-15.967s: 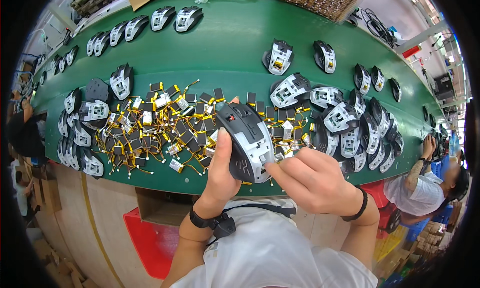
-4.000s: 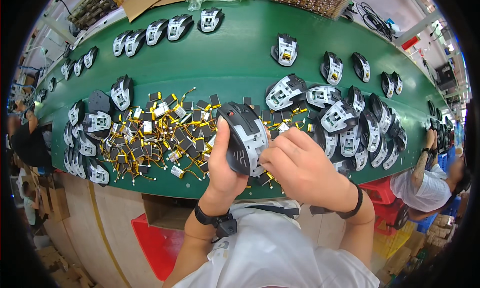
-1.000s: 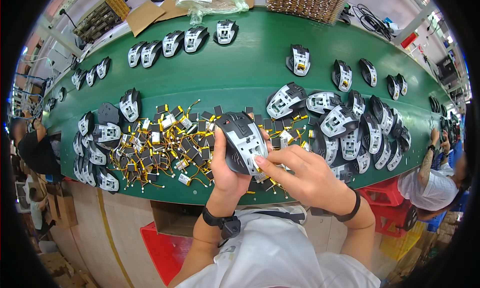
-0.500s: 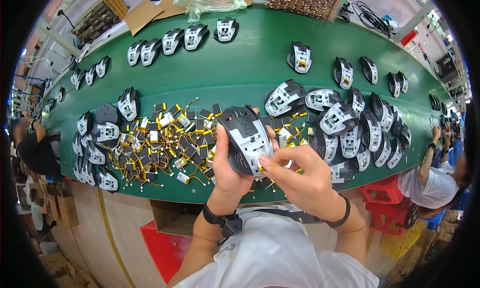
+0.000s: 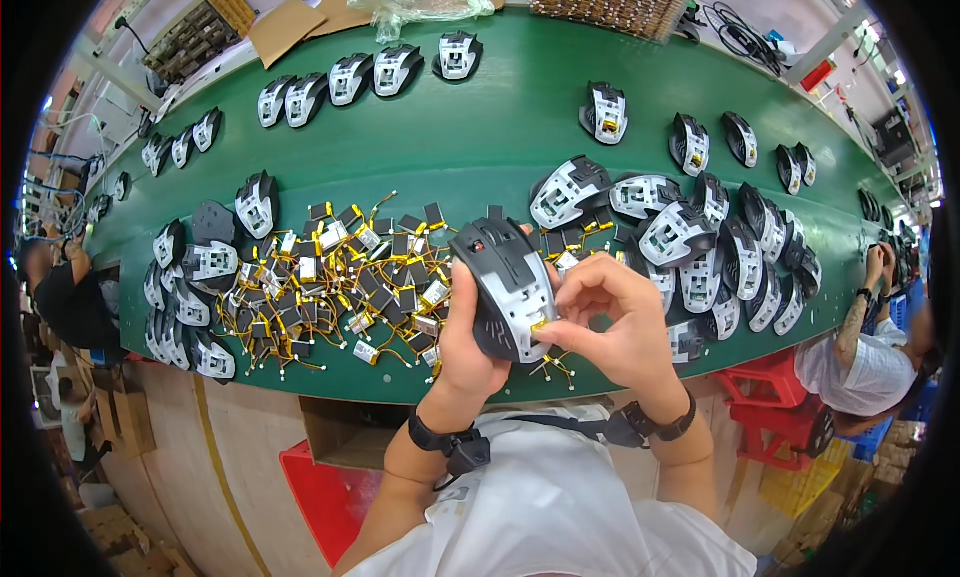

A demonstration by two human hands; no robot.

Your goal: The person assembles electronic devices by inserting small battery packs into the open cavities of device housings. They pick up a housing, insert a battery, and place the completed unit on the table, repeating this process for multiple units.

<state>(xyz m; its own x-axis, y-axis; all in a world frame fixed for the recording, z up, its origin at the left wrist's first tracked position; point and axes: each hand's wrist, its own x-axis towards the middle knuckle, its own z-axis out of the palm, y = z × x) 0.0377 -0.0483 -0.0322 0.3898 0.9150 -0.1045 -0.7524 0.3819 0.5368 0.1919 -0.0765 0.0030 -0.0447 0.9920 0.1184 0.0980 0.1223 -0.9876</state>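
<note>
Above the near edge of the table, my left hand (image 5: 468,347) is closed around a black and grey computer mouse (image 5: 508,282), its underside turned up. A bit of yellow from a small battery (image 5: 541,326) shows in the opening at the mouse's near end. There the thumb of my right hand (image 5: 625,332) presses, its other fingers curled in at the mouse's right side. Those fingertips are partly hidden. Left of the mouse lies a loose pile of small batteries (image 5: 308,269), grey and yellow with thin leads and white plugs; some more lie behind my hands.
Similar mice are heaped at the right (image 5: 675,235) and stacked at the left (image 5: 212,264) of the green table (image 5: 450,137). Several more stand in a row along the far strip. A co-worker (image 5: 858,362) sits at the right by red stools (image 5: 770,417); another person (image 5: 65,292) is at the left.
The mouse has moved slightly right and tilted, with both hands along. My right thumb has shifted down to the yellow battery in the opening, and the right wrist has turned.
</note>
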